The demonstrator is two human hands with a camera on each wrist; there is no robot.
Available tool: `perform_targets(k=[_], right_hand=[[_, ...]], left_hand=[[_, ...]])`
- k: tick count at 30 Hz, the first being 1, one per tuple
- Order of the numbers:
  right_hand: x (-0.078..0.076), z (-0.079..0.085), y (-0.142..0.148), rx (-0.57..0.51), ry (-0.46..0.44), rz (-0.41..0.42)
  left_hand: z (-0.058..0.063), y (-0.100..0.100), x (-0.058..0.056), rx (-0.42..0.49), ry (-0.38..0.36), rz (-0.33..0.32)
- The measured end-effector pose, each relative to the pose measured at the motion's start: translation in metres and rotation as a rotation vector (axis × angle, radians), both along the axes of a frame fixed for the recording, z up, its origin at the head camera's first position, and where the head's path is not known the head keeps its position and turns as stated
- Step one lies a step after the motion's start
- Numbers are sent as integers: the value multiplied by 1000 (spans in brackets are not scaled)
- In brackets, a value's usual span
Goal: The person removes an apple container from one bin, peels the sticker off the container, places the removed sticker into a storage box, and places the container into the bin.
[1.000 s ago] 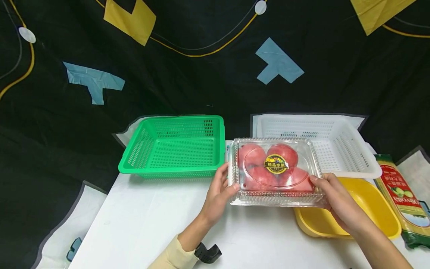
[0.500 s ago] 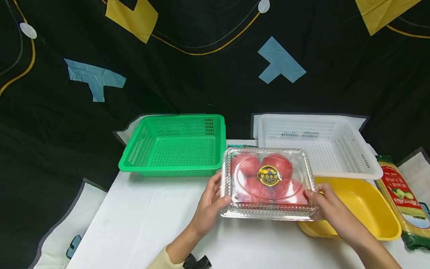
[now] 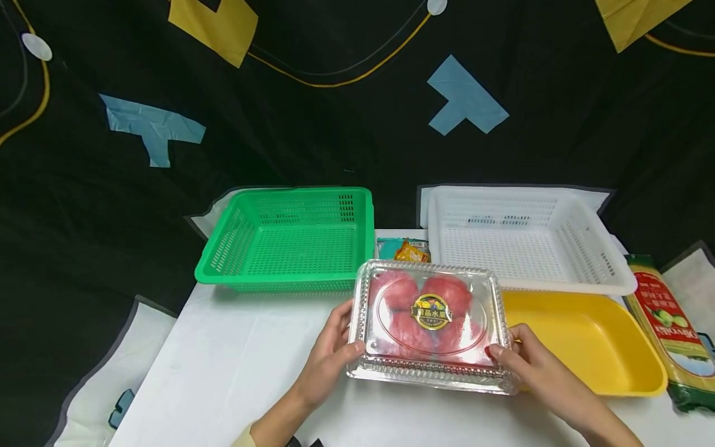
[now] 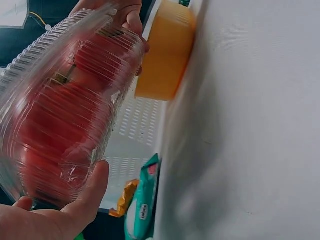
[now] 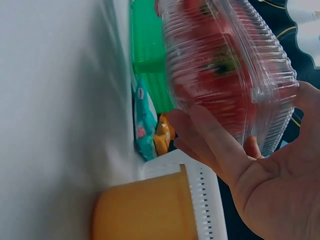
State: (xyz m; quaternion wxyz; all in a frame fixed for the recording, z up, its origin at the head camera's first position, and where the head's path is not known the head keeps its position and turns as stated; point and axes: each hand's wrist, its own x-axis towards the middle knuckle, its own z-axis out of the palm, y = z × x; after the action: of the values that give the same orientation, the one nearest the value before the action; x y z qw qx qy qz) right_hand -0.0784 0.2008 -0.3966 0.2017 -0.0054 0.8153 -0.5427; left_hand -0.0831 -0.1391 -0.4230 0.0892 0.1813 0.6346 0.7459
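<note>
A clear plastic fruit box point(image 3: 430, 338) with a round black-and-gold label is held between my two hands, tilted over the white table. Several red, round fruits like tomatoes point(image 5: 207, 80) show through its walls, with green stem ends in the right wrist view. My left hand point(image 3: 324, 363) grips the left end, thumb over the front corner. At the right end, my right hand point(image 3: 539, 369) holds the box with its thumb on top and fingers underneath. In the left wrist view, the box point(image 4: 60, 115) appears raised above the tabletop.
Behind the box stand a green basket point(image 3: 202, 273) at left and a white basket point(image 3: 624, 282) at right. Between them lie a teal packet point(image 3: 389, 247) and an orange packet point(image 3: 412, 252). A yellow tub point(image 3: 625, 366) and an olive-labelled bag point(image 3: 673, 329) occupy the right side.
Both hands have brought the fruit box nearer to me and leftward. The teal and orange packets behind it have come into view, and more of the yellow tub shows.
</note>
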Motion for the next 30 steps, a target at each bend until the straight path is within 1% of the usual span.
perform_targets(k=[7, 10, 14, 16, 19, 25, 30], right_hand=[[6, -12, -7, -14, 28, 39], [9, -18, -10, -26, 41, 58], [12, -24, -14, 3, 46, 50], [13, -27, -16, 36, 54, 36], [14, -30, -17, 79, 82, 42], [17, -35, -19, 106, 94, 75], [20, -37, -21, 89, 71, 88]], left_hand=[[-11, -10, 11, -39, -109, 13], [-15, -14, 16, -57, -140, 24], [-20, -17, 18, -68, -158, 31], [-23, -18, 18, -73, -166, 28], [-28, -20, 16, -93, -166, 24], [-38, -25, 15, -117, -179, 34], [-42, -26, 17, -115, -193, 56]])
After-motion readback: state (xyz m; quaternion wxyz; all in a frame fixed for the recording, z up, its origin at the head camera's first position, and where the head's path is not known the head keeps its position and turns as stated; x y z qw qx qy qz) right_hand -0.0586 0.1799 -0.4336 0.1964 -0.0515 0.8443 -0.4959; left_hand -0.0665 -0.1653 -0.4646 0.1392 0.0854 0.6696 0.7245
